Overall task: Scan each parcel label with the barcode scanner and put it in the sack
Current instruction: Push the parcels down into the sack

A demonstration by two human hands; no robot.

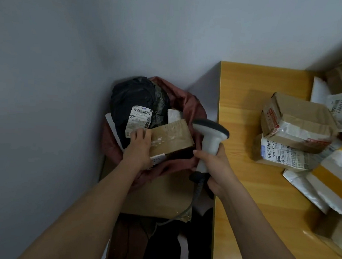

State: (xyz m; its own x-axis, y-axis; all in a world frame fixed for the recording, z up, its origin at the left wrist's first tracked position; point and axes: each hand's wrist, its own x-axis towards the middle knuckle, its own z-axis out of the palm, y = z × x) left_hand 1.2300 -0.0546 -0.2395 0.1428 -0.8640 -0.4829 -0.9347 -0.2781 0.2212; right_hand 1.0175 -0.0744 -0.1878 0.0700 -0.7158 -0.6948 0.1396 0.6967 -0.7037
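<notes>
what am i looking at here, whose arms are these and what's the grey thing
This is one picture from a camera worn on a person's head, looking down at their own bare arms; there is no robot. The right hand grips a grey barcode scanner by its handle, with its cable hanging below. The left hand rests on a brown cardboard parcel at the mouth of a reddish sack on the floor by the wall. A black bagged parcel with a white label already sits in the sack. To the right, a wooden table holds more parcels waiting.
</notes>
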